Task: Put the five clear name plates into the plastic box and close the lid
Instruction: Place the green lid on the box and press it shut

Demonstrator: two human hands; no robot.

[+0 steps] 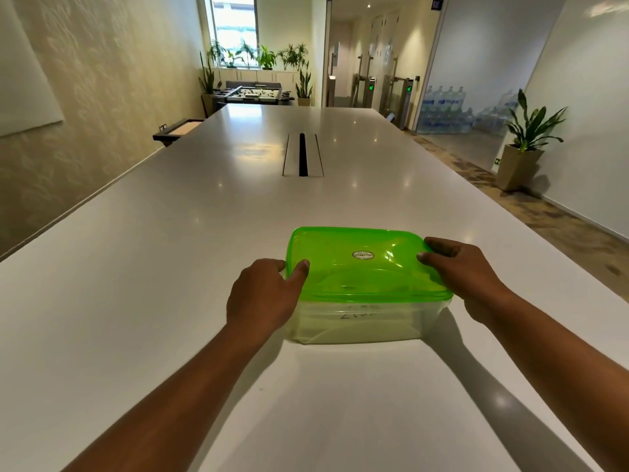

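Observation:
A clear plastic box [360, 321] stands on the white table, with a translucent green lid [360, 264] lying flat on top of it. My left hand [263, 294] grips the box's left side, thumb resting on the lid's edge. My right hand [466, 272] holds the right side, thumb and fingers on the lid's right rim. Faint shapes and some handwriting show through the front wall; the name plates cannot be made out separately.
The long white table [170, 267] stretches ahead, with a cable slot [303, 155] in its middle. A wall runs along the left. To the right lie a carpeted floor and a potted plant [524, 148]. A foosball table [253, 92] stands beyond the far end.

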